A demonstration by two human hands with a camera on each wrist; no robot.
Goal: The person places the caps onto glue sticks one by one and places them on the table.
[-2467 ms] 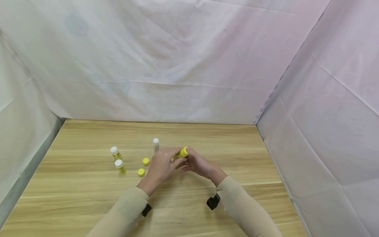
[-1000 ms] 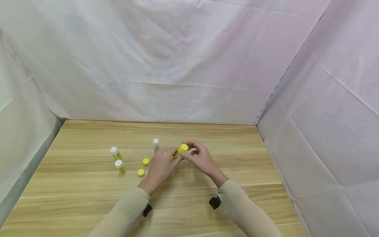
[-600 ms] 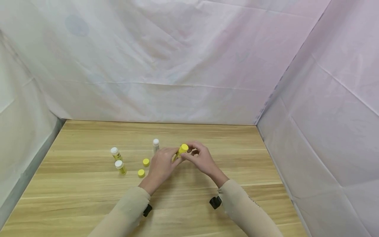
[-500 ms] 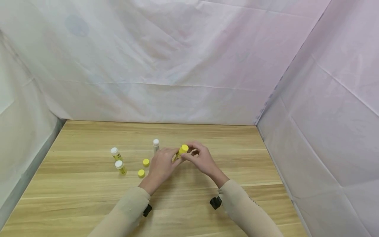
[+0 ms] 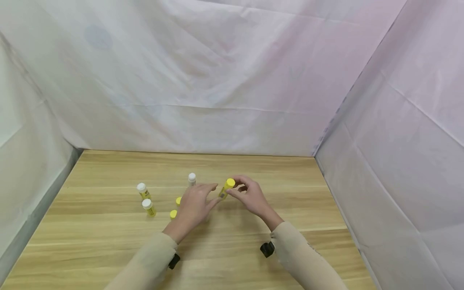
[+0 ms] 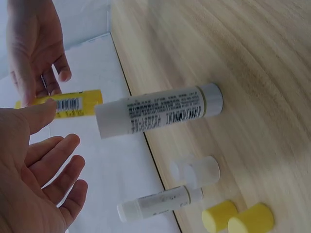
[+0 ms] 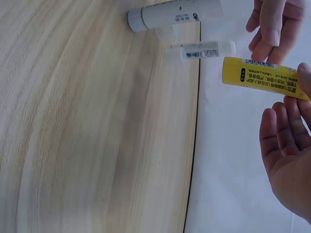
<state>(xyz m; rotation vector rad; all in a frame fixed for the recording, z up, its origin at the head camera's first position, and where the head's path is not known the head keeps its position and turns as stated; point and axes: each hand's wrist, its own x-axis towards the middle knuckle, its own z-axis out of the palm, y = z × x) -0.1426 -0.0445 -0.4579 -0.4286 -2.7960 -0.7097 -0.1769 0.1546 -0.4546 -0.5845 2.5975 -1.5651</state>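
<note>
A yellow glue stick with a yellow cap [image 5: 226,188] is held tilted above the table. My right hand [image 5: 251,197] pinches it near the capped end between thumb and fingers; in the right wrist view the printed yellow tube [image 7: 260,76] extends out from that hand [image 7: 291,165]. Just to its left, my left hand [image 5: 193,203] has its fingers spread and holds nothing. In the left wrist view the left thumb [image 6: 41,115] overlaps the tube [image 6: 80,103]. Behind the left hand are two loose yellow caps [image 5: 173,214], partly hidden in the head view.
Two yellow-labelled glue sticks with white tops [image 5: 143,190] stand at the left on the wooden table [image 5: 290,181]. A whitish glue stick [image 5: 192,178] stands behind the left hand. Low white caps [image 6: 206,171] show in the left wrist view. White cloth walls enclose the table.
My left hand has loosened from the yellow glue stick and drawn back slightly left. The right hand has shifted its fingers to a pinch on the stick, which has moved a little right.
</note>
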